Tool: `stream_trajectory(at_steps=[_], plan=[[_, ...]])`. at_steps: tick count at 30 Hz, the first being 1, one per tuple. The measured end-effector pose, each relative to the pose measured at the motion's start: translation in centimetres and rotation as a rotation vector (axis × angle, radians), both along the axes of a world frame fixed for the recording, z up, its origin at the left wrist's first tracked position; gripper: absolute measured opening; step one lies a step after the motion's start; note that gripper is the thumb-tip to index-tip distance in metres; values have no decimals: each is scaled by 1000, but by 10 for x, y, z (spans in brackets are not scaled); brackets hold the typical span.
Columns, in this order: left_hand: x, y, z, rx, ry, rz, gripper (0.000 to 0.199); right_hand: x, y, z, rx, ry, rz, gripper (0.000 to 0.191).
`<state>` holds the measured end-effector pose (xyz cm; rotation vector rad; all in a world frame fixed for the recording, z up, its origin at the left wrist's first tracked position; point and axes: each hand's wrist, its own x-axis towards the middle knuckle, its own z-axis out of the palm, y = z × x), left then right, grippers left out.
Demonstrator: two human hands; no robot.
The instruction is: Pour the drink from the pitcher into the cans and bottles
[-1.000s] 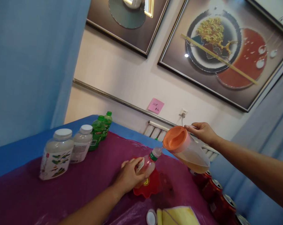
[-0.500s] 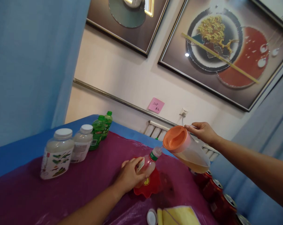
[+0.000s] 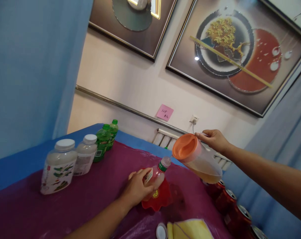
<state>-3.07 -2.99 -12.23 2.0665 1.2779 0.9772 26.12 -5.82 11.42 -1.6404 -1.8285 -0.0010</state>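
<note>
My left hand (image 3: 138, 186) is wrapped round a clear bottle (image 3: 157, 178) with a green band at its neck. The bottle leans to the right, uncapped, over a red scalloped dish (image 3: 156, 199). By its handle my right hand (image 3: 214, 140) holds a clear pitcher (image 3: 202, 166) with an orange lid (image 3: 185, 147). The pitcher is tipped to the left, its spout at the bottle's mouth, and cloudy yellowish liquid lies along its lower side. Whether liquid runs between them is too small to tell.
Two white-capped jars (image 3: 58, 167) and two green bottles (image 3: 103, 142) stand at the left on the purple cloth (image 3: 90, 199). Several red cans (image 3: 236, 219) line the right edge. A yellow cloth (image 3: 190, 229) and a white cap (image 3: 161, 230) lie at the front.
The whole view has shifted slightly, with the jars and pictures a little further left. Both hands keep their holds, and the pitcher and bottle stay almost in place.
</note>
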Motion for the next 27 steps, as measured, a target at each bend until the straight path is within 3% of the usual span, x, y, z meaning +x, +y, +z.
stream_trajectory(at_steps=[27], plan=[[-1, -1, 2, -10, -3, -7, 68, 0, 2, -2, -22, 2, 2, 63]])
